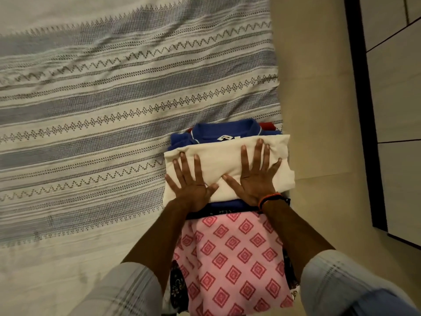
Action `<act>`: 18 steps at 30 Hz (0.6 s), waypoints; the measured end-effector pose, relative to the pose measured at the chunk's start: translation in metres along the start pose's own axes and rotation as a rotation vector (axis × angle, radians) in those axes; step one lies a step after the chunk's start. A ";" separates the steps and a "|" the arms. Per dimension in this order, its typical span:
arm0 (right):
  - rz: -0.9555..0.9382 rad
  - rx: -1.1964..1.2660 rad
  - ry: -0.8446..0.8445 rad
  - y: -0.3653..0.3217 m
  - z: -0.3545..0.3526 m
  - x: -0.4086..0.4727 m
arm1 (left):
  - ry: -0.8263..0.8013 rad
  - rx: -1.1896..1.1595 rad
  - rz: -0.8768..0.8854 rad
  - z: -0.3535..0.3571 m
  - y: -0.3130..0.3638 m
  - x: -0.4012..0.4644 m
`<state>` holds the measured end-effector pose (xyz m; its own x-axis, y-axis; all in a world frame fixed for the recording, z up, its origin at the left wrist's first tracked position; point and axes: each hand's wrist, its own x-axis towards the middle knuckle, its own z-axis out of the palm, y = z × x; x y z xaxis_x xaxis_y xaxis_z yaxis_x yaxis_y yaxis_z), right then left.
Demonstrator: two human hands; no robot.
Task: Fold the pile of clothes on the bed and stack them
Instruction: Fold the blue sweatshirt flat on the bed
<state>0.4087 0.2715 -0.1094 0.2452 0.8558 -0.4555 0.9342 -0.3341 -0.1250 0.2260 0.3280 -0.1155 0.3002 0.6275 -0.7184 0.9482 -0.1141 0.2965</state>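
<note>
Bed (pixel 102 92): covered by a cream and blue-grey striped bedspread with zigzag and diamond bands; it fills the left and centre of your view, its right edge running beside a beige floor (pixel 319 110).

Your left hand (pixel 191 183): flat, fingers spread wide and straight, palm pressing on the left half of the cream folded garment (pixel 223 156). It holds nothing.

Cream folded garment: top of the stack, at the right edge of the bed, lying square under both palms.

Blue polo shirt (pixel 225 131): folded, directly beneath the cream garment, collar and label showing past its far edge. A strip of red cloth (pixel 270 126) shows behind the collar's right side.

Pink diamond-print garment (pixel 232 258): folded, nearer to you than the stack, just beside it, resting on dark patterned fabric (pixel 176 290).

Your right hand (pixel 255 174): flat, fingers splayed and straight, pressing the cream garment's right half; an orange and black wristband (pixel 271 198) circles the wrist.

Dark-framed cabinet (pixel 391 110): far right, standing on the floor.
</note>
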 end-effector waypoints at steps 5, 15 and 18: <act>0.025 0.042 -0.111 -0.001 -0.021 -0.006 | -0.052 -0.031 0.016 -0.016 0.003 -0.011; -0.016 0.090 -0.169 -0.036 -0.108 -0.061 | 0.007 -0.160 0.066 -0.080 -0.021 -0.107; 0.014 0.312 -0.171 -0.054 -0.122 -0.087 | -0.014 -0.270 0.058 -0.097 -0.026 -0.144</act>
<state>0.3685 0.2628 0.0443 0.1856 0.7810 -0.5963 0.8006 -0.4720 -0.3690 0.1481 0.3152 0.0414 0.3567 0.6151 -0.7031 0.8679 0.0604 0.4931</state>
